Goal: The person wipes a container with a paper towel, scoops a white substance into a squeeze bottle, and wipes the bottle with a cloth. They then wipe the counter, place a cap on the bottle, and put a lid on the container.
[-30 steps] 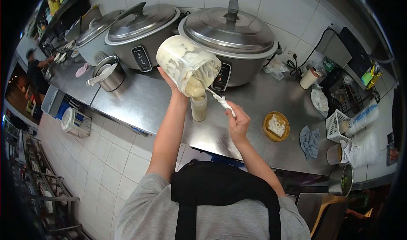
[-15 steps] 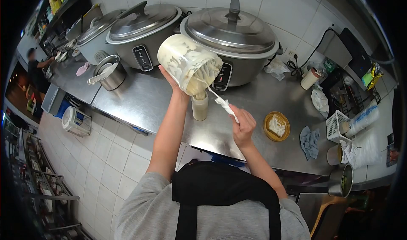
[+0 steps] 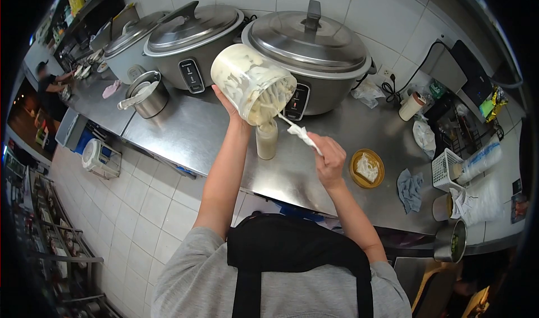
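My left hand point(image 3: 231, 109) grips a large clear jar point(image 3: 251, 83) smeared with creamy white sauce, tipped mouth-down to the right. Directly under its mouth stands a small squeeze bottle point(image 3: 266, 140) on the steel counter point(image 3: 191, 135), and pale sauce hangs from the jar's rim into it. My right hand point(image 3: 328, 156) holds a sauce-coated spoon point(image 3: 297, 130) whose tip reaches into the jar's mouth.
Three big rice cookers point(image 3: 310, 44) line the tiled wall. A steel pot with a ladle point(image 3: 146, 96) stands at left. A yellow dish point(image 3: 366, 168), blue cloth point(image 3: 410, 187), white basket point(image 3: 446, 166) and bagged cups lie to the right. Another person point(image 3: 49, 87) works far left.
The spoon hand has shifted slightly right and down while the spoon stays in the jar's mouth. The jar remains tipped over the bottle, with more sauce gathered at its rim.
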The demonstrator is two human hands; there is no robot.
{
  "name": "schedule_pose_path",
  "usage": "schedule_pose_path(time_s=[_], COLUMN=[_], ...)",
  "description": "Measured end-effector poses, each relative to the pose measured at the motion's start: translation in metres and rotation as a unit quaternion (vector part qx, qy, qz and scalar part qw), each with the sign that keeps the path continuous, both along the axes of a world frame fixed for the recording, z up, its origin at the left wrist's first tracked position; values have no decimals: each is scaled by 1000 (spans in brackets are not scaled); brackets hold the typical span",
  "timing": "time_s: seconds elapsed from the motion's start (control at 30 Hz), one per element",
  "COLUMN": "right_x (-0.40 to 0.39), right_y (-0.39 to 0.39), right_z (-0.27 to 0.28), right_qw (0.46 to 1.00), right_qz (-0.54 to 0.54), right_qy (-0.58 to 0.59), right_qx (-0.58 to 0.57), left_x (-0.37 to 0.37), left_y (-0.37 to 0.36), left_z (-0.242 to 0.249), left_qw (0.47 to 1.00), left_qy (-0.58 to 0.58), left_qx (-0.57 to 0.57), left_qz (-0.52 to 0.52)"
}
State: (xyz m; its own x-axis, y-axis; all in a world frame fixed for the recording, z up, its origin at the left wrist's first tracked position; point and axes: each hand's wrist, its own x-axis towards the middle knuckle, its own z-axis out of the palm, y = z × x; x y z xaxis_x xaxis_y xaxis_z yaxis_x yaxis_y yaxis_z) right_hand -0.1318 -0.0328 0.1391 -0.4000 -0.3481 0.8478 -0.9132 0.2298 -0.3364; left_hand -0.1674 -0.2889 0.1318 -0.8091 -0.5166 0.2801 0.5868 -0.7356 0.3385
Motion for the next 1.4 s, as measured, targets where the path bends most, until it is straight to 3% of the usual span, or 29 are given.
schedule_pose_path(time_s=[0.03, 0.1, 0.2, 0.53, 1.23, 1.4], right_x=[-1, -1, 5, 35, 24, 18], right_y=[-3, -12, -16, -8, 6, -5], right_z=[-4, -13, -19, -27, -4, 8], right_qw=[1000, 990, 981, 954, 999, 991], right_qz=[-2, -10, -25, 20, -18, 9], right_qy=[1, -132, -186, -273, -25, 125], right_qx=[-1, -52, -41, -123, -26, 53], left_x=[1, 0, 0, -3, -5, -5], left_y=[0, -1, 3, 2, 0, 1], left_z=[1, 1, 4, 1, 2, 2], left_qw=[1000, 1000, 1000, 999, 999, 998], left_qy=[-2, -4, 2, -16, -11, -10], left_qx=[-1, -3, 0, -7, -9, -41], left_qz=[2, 4, 0, 30, 37, 48])
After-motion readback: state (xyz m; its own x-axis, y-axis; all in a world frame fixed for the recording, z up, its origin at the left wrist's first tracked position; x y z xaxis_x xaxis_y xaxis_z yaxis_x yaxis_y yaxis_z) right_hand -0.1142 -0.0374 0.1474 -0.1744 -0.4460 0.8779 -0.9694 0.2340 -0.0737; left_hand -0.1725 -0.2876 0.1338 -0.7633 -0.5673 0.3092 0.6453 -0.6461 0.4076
